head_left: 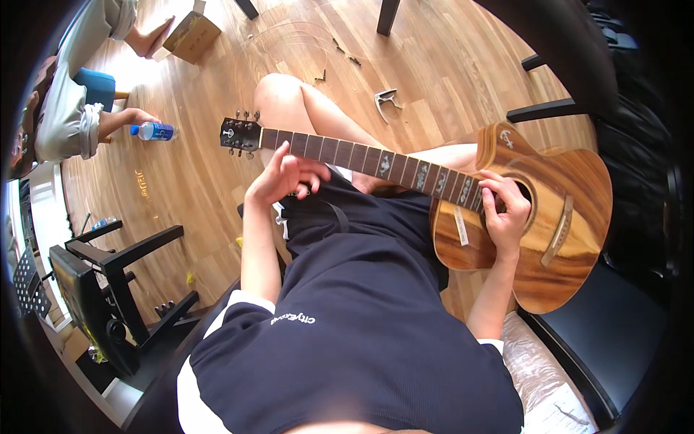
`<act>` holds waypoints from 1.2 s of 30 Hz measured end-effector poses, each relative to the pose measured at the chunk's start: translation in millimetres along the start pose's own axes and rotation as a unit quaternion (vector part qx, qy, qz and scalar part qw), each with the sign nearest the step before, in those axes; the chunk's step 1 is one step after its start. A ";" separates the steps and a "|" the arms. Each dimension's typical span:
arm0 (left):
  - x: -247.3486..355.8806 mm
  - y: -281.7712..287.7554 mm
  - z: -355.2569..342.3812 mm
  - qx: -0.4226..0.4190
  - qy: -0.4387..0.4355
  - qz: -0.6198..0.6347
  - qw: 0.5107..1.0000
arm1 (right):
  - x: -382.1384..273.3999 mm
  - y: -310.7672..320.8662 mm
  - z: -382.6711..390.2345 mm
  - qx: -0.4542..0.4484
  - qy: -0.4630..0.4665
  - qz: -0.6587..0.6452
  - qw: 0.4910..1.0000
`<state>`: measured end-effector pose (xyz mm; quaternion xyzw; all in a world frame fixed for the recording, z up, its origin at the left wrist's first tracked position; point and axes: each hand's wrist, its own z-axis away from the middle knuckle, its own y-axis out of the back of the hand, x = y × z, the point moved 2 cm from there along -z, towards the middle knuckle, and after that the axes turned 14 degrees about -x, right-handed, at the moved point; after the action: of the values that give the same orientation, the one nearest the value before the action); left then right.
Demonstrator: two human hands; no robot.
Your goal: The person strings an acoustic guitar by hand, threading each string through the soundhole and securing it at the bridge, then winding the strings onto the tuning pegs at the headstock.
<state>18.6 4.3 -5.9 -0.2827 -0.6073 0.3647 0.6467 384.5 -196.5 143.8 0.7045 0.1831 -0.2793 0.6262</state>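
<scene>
An acoustic guitar (578,246) with a striped brown top lies across my crossed legs, its neck slanting up to the left. I can make out no strings over its fretboard (347,153) or bridge. Close to the headstock, my left hand (280,177) is at the neck's near edge, palm turned up. Its index finger reaches the neck; the others are loosely bent and apart, holding nothing. My right hand (504,213) is curled over the body end of the fretboard, beside the soundhole. A small pale strip (461,226) is on the guitar top next to it.
On the wooden floor ahead lie a silver capo (387,103), small dark pieces (347,52) and thin looped wire. A water bottle (153,132), a cardboard box (191,36) and another person's leg (69,134) are at left. Black chairs (108,267) stand around; plastic wrapping (531,358) lies lower right.
</scene>
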 end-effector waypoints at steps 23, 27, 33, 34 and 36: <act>175.5 164.0 -141.7 0.312 0.384 -0.674 0.549 | 8.8 -26.4 -40.4 -0.059 -0.026 0.128 0.990; 195.8 210.5 -100.2 0.406 0.383 -0.645 0.521 | 8.4 -27.5 -44.6 -0.075 -0.031 0.126 0.989; 213.7 261.6 -9.4 0.493 0.381 -0.594 0.509 | 8.6 -27.9 -46.5 -0.074 -0.033 0.126 0.989; 209.5 269.2 0.6 0.490 0.372 -0.596 0.517 | 8.6 -28.0 -46.6 -0.073 -0.032 0.128 0.989; 196.0 278.8 15.3 0.486 0.336 -0.603 0.535 | 8.0 -27.9 -47.1 -0.073 -0.035 0.129 0.988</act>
<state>-33.1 322.9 -116.2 0.4071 -0.1010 0.0053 0.9078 381.5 -146.7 120.0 0.6645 0.0888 -0.2063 0.7127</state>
